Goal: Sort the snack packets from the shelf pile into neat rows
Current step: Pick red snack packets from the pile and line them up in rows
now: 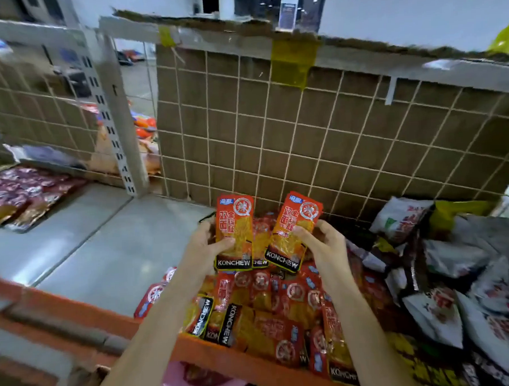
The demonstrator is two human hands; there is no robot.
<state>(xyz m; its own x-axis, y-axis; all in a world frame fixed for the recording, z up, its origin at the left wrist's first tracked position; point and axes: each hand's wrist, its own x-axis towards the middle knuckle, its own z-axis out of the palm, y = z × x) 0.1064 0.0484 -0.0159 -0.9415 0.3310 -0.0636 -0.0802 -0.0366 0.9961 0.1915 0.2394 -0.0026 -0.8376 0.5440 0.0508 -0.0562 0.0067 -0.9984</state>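
Left hand (204,241) pinches 1 red packet (234,231) | right hand (322,242) pinches another (293,232), frame centre above pile (267,309) | likely light, slippery film; grip lower edges.

Both hands, left hand (209,243) and right hand (322,242), each grip an upright red packet above the pile (281,308).

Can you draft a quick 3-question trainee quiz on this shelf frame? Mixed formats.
1. True or false: the left hand holds nothing.
2. Which way is the packet in the right hand tilted? A) upright B) top leaning right C) lying flat
3. Fill in: the pile of red packets lies on the ___ shelf edge.

Key: 1 false, it grips a red packet; 2 B, see the right packet; 3 orange.
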